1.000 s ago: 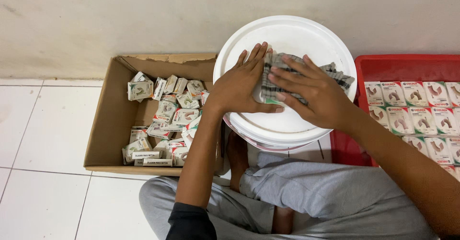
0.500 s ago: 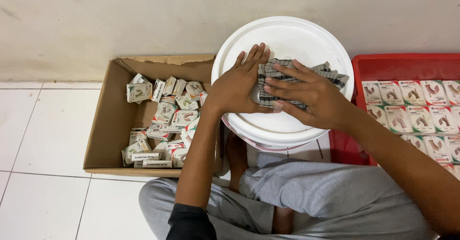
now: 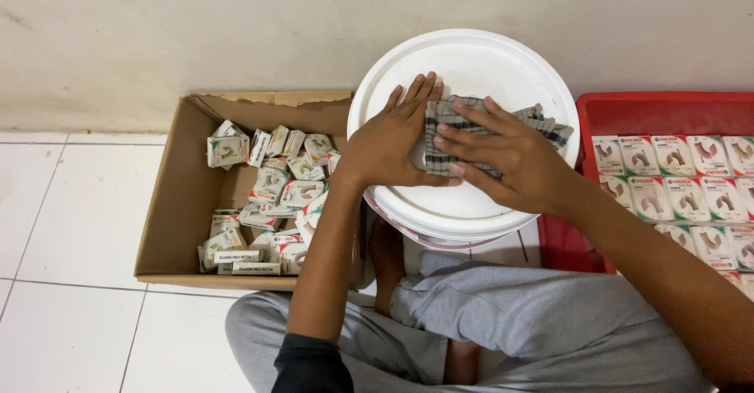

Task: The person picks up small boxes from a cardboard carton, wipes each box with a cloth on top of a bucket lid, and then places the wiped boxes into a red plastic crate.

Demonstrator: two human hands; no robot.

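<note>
Two hands press one striped grey cloth (image 3: 503, 130) flat on one round white plastic lid (image 3: 471, 71): left hand (image 3: 393, 146) and right hand (image 3: 510, 157), each grip spread flat. One brown cardboard box (image 3: 169, 212) holds many small white packets (image 3: 271, 193); one red tray (image 3: 667, 114) holds rows of white-and-red packs (image 3: 675, 185).

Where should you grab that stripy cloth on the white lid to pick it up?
Probably the loose end of the cloth, reached from the right, by the red tray. That end sticks out bare on the white lid; the rest lies flat under the left hand and right hand.
</note>
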